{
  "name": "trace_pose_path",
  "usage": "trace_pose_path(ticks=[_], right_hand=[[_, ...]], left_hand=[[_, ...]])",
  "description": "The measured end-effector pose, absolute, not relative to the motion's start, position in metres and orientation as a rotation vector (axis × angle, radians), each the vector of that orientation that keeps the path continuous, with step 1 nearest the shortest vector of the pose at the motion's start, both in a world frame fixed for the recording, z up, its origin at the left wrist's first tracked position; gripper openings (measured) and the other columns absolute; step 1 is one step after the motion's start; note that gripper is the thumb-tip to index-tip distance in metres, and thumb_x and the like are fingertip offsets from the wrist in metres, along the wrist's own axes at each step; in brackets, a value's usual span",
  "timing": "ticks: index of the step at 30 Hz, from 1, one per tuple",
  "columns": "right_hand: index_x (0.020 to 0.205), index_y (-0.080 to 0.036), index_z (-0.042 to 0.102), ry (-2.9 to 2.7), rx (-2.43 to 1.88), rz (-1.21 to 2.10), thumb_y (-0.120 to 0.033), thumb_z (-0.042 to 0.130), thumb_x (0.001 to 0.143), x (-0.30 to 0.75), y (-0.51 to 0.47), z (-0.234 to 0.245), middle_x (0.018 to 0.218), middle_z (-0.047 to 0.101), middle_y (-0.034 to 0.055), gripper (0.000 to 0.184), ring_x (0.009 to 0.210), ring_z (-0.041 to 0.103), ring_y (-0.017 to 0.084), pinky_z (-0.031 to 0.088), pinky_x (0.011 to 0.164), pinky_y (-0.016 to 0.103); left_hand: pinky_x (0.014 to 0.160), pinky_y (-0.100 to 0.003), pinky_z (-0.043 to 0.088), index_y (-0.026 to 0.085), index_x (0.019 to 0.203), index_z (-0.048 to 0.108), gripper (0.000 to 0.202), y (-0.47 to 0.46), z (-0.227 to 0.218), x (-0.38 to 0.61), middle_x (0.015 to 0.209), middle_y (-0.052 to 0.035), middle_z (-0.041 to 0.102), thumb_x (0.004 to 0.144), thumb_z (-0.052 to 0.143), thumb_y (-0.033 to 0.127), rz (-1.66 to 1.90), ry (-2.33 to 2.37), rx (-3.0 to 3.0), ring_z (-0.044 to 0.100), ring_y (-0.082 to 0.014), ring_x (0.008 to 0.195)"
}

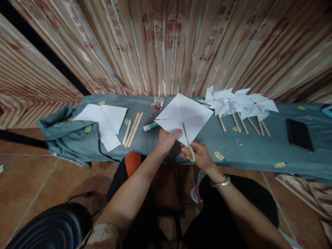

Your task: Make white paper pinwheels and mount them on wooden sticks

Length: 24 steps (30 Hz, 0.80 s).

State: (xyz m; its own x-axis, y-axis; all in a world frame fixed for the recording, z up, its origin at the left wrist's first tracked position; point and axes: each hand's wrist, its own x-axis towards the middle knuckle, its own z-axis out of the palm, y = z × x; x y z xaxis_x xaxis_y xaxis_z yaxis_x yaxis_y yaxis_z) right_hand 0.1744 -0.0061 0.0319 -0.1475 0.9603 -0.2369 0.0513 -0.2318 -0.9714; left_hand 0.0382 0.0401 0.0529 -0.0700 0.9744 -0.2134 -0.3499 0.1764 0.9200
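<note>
A white square of paper [185,114] is held up over the table, turned so that one corner points at me. My left hand [167,140] pinches its near left edge, thumb on top. My right hand [199,155] is closed on the green handles of a pair of scissors [191,152]. The dark blade reaches from the near corner toward the middle of the sheet. A slit shows at the sheet's left corner. Partly under the paper lies a glue stick [150,127].
Paper pinwheels [228,102] on sticks lie to the right, with a black phone [299,135] beyond. To the left are wooden sticks [134,129], a white pencil-like stick [127,132] and paper sheets [111,117]. A small red box of pins [158,103] stands behind.
</note>
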Motion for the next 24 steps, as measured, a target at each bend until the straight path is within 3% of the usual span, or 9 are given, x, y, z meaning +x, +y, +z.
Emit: trace_pose_path(ticks=[24], right_hand=[[0.073,-0.017,0.068,-1.222,-1.331,1.475,-0.060,0.081,0.057,0.1726,-0.0066,0.0356,0.053,0.064,-0.0006,0.048,0.046,0.055,0.011,0.043,0.046,0.024]], left_hand=[[0.058,-0.025,0.042,0.014,0.062,0.064,0.017,0.0408,0.0482,0.0382,0.059,0.0021,0.061,0.051,0.074,0.020,1.327,1.110,0.746,0.053,-0.0109,0.055]])
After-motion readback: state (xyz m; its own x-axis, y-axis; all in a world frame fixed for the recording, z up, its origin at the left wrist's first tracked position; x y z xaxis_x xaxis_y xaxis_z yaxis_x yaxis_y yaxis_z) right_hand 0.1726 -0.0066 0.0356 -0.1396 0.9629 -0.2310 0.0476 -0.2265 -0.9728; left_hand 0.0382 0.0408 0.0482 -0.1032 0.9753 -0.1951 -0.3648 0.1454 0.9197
